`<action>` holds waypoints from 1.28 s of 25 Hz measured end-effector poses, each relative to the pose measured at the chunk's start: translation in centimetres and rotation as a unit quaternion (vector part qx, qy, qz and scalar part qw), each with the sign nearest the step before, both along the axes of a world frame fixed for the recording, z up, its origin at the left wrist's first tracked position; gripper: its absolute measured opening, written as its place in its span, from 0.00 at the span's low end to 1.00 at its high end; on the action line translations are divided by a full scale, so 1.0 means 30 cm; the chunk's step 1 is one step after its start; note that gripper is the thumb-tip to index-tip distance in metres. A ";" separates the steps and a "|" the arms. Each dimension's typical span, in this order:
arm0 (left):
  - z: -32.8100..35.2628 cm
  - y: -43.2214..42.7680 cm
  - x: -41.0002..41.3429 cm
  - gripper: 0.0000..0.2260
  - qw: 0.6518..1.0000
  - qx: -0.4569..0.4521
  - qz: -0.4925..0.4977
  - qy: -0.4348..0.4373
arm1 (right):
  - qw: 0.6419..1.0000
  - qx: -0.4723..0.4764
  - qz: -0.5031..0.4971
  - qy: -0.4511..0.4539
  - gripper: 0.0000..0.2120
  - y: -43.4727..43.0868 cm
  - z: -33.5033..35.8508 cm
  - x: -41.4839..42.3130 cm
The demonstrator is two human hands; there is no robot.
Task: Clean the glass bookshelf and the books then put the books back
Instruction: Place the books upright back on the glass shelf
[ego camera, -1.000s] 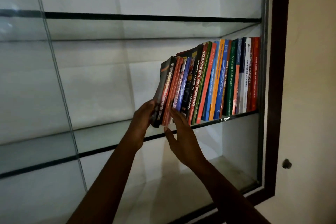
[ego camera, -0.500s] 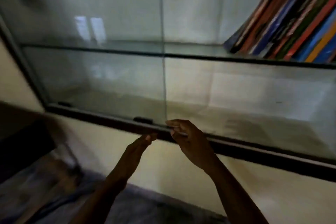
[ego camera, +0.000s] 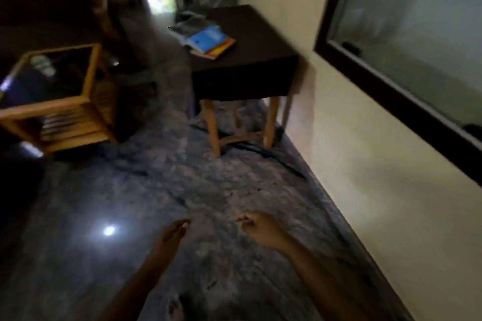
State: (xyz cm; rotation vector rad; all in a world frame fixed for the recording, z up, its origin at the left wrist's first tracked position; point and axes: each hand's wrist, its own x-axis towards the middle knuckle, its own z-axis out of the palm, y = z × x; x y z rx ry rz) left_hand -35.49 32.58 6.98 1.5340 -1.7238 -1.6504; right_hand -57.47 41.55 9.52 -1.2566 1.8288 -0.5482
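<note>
**Both hands empty over the floor, books lying on the dark table**

The dark table (ego camera: 260, 41) stands against the cream wall (ego camera: 365, 164) on pale wooden legs, and everything else is placed from it. On its top, toward the edge farthest from the wall, lies a small loose pile of books (ego camera: 208, 40) — a blue cover uppermost, an orange one showing beneath it, a greyish one spread out behind. The titles are too blurred to read.

To the right of the table and higher than its top, the glass bookshelf (ego camera: 407, 23) is set in the same wall. It has a dark wooden frame and a glass front, and only its lower left part is in view. To the left of the table, across a strip of floor, stands a wooden side table (ego camera: 60, 101) with a glass top and a slatted lower shelf.

Well in front of the table, both hands hang over the dark marbled floor (ego camera: 208, 185). The left hand (ego camera: 170, 236) has its fingers straight and close together, pointing toward the table, and holds nothing. The right hand (ego camera: 260, 229) has its fingers loosely curled with the forefinger foremost — nothing shows in it, though the picture is blurred. The hands are apart and touch nothing. A bright spot of reflected light (ego camera: 109, 230) lies on the floor, in front of the table and off to its left.
</note>
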 end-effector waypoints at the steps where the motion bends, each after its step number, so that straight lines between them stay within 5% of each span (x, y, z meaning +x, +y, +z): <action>1: -0.030 -0.029 0.128 0.08 0.999 0.018 0.035 -0.010 | 0.999 0.008 0.039 -0.005 0.14 -0.097 -0.010 0.113; 6: -0.220 -0.151 0.741 0.03 0.973 0.075 0.205 -0.079 | 0.976 0.039 0.209 -0.048 0.14 -0.540 -0.070 0.680; 9: -0.198 -0.231 0.908 0.09 0.949 0.116 0.283 -0.073 | 0.964 0.071 0.256 -0.013 0.15 -0.665 -0.193 0.824; 17: -0.291 -0.838 0.928 0.13 0.963 0.147 0.214 -0.066 | 0.977 0.203 0.034 0.052 0.14 -0.879 -0.448 0.589; 23: -0.246 -1.531 0.892 0.10 0.977 0.152 0.134 -0.066 | 0.956 0.284 0.047 0.049 0.50 -1.354 -0.566 0.555; 24: -0.229 -1.636 0.893 0.10 0.978 0.148 0.128 -0.073 | 0.959 0.277 0.042 0.044 0.48 -1.488 -0.518 0.584; 27: -0.203 -1.903 0.911 0.12 0.979 0.124 0.137 -0.083 | 0.971 0.237 0.026 -0.012 0.19 -1.908 -0.349 0.639; 32: -0.200 -2.258 0.909 0.12 0.978 0.140 0.140 -0.064 | 0.988 0.114 0.022 -0.103 0.14 -2.522 -0.188 0.705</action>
